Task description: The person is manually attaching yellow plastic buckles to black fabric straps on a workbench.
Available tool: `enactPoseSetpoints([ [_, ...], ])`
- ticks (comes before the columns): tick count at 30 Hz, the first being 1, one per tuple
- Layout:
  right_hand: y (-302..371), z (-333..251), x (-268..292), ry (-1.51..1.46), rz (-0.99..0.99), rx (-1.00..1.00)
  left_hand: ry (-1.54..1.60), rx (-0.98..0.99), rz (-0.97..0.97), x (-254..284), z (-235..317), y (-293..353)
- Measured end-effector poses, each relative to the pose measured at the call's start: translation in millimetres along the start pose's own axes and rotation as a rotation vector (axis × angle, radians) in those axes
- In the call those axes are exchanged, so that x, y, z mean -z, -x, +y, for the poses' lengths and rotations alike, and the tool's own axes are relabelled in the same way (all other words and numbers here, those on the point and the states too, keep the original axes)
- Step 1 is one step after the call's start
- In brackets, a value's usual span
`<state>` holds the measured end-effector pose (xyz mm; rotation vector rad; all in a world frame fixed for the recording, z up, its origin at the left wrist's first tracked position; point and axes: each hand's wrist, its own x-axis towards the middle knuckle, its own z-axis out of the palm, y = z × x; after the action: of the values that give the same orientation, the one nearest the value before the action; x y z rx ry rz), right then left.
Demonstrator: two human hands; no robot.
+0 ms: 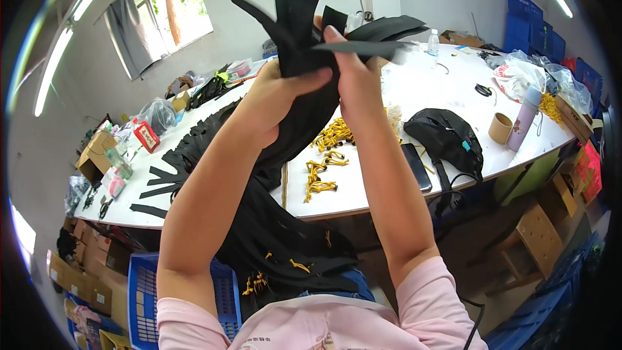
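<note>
Both my hands are raised above the white table, gripping a thick bundle of black fabric straps. My left hand clasps the bundle around its middle. My right hand pinches a single strap near the top ends, which fan out upward and to the right. The rest of the bundle hangs down over the table edge onto my lap. Small yellow cord pieces lie on the table just below my hands.
More black straps are piled at the left of the table. A black bag, a dark phone, a cardboard tube, a pale bottle and scissors lie to the right. A blue crate stands at lower left, a wooden stool at right.
</note>
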<state>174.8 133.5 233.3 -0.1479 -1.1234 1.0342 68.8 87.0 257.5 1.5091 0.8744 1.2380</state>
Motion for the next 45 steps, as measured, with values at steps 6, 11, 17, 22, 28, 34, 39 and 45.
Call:
enactPoseSetpoints([
  [6,8,-10,-4,-0.199,0.371,0.192,0.228,-0.127,0.427,-9,-12,-9],
  [11,18,-3,-26,-0.068,0.174,0.191,0.070,-0.391,0.263,-34,-35,-3],
  [17,25,-3,-22,0.035,0.089,0.301,0.118,-0.214,-0.020,-30,-26,6],
  [22,20,-4,-18,-0.204,0.314,0.251,0.148,-0.176,-0.040,-34,-25,12],
  [28,35,-22,-11,-0.380,0.503,0.023,0.144,-0.442,0.176,-39,-35,6],
  [34,53,-15,2,-0.273,0.639,0.144,0.403,-0.675,0.457,-12,0,17],
  [39,93,-10,-21,-0.096,0.277,0.474,-0.270,-0.337,0.067,-22,6,33],
  [45,105,23,18,0.030,0.402,0.549,0.259,-0.332,-0.338,-47,-48,54],
])
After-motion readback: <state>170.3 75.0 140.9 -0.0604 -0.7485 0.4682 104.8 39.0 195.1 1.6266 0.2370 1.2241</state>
